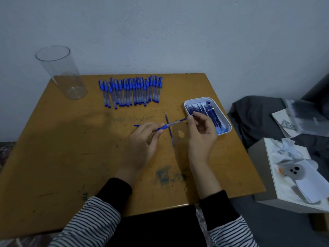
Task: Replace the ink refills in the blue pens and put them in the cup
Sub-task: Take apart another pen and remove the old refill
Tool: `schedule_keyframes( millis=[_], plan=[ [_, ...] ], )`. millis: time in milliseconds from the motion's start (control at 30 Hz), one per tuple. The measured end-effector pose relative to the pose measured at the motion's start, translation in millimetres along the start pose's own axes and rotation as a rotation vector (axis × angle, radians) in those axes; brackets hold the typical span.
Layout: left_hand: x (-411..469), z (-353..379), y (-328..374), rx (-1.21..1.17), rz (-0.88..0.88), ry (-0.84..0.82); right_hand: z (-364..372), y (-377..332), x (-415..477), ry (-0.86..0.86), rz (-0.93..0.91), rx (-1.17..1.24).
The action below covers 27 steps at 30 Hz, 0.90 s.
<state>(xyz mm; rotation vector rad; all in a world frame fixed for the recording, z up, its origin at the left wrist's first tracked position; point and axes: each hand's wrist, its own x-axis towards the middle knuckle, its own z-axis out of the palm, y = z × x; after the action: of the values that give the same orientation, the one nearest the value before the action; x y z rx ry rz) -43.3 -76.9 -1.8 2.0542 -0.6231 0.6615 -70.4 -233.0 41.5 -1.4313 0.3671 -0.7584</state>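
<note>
My left hand (145,138) grips a blue pen (170,124) by its blue grip section, holding it nearly level above the table. My right hand (202,132) pinches the pen's right end with thumb and forefinger. A loose ink refill (170,132) lies on the table under the pen, pointing away from me. A row of several blue capped pens (130,90) lies at the back of the table. A clear empty cup (61,72) stands at the back left corner. A white tray (223,113) with several blue refills sits just behind my right hand.
The brown wooden table (71,148) is stained with ink near its front edge. To the right, off the table, lie dark cloth (258,118), a white box with crumpled paper (288,168) and loose papers (302,120).
</note>
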Motion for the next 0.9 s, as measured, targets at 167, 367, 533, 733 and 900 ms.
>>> schedule_keyframes(
  millis=[167, 367, 533, 733, 900],
  plan=[
    [-0.2, -0.7, 5.1, 0.029, 0.000, -0.001, 0.9, 4.5, -11.5, -0.194, -0.201, -0.122],
    [-2.6, -11.0, 5.0, -0.023, 0.014, 0.047, 11.6, 4.2, -18.8, -0.204, -0.152, -0.024],
    [-8.0, -21.7, -7.2, -0.054, -0.009, 0.113, 20.4, 9.9, -22.6, -0.257, -0.274, -0.124],
    [-17.0, -37.6, -18.8, -0.104, -0.056, 0.144, 32.7, 6.9, -33.1, -0.359, -0.217, -0.029],
    [-23.8, -58.6, -26.4, -0.073, -0.086, 0.116, 46.0, 11.0, -41.3, -0.488, -0.059, 0.087]
  ],
)
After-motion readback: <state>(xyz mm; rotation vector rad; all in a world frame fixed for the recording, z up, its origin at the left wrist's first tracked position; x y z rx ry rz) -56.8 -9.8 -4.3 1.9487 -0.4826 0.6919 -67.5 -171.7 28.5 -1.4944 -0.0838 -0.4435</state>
